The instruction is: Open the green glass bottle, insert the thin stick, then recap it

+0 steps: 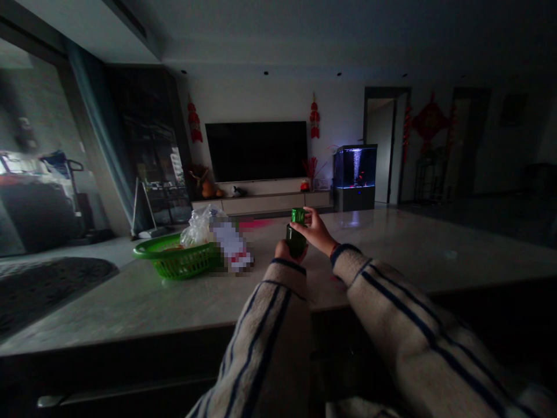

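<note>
My left hand (285, 252) is wrapped round a dark green cylindrical container (296, 239), held upright above the table. Part of the container is hidden by the fingers. Between the thumb and fingers of my right hand (319, 231) is a shiny bright green cap (298, 215). The cap sits right at the container's top; I cannot tell whether the two touch. Both sleeves are beige with dark stripes.
A green basket (185, 268) holding a clear plastic bag (201, 225) stands on the pale stone-look table (391, 249), left of my hands. Beside it is a blurred-out white item (232, 244). Beyond are a low cabinet (261, 204), a television (256, 151) and a lit fish tank (355, 168).
</note>
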### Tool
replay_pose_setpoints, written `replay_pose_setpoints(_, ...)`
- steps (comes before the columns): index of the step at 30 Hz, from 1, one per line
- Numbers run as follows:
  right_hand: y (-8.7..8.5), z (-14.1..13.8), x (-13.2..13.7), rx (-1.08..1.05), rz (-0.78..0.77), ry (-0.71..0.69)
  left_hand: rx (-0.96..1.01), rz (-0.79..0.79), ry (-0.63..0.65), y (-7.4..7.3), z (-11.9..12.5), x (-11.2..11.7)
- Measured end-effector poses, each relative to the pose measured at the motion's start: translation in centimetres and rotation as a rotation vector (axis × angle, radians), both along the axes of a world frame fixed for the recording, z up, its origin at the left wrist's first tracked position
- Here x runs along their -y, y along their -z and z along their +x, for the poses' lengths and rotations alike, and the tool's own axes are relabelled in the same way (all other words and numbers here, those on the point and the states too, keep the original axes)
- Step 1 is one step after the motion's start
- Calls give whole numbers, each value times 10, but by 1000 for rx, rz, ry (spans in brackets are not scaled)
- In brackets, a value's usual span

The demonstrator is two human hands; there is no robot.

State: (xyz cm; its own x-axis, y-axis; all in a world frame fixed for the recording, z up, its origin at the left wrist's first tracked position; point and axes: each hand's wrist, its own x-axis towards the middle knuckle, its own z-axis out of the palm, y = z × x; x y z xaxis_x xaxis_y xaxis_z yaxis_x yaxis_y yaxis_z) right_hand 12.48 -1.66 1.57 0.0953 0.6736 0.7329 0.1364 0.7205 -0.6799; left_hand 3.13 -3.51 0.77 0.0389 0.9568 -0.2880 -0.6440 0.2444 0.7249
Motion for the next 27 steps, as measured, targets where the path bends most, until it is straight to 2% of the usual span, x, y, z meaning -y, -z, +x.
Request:
replay_pose_setpoints(3,0,2,-2,3,-7,-3,15,0,16,0,-1,-1)
replay_pose_setpoints(8,-3,4,1,-34,-12,-99,81,8,22,3,-2,-5)
replay_pose_setpoints(13,-3,4,1,-69,-27,-193,17,15,30,2,-1,-4)
replay_pose_setpoints(21,-7,5,-1,-44,51,-139,20,0,20,-2,0,0)
replay_pose_setpoints(27,-10,4,2,-27,55,-124,25,14,31,-3,-1,0)
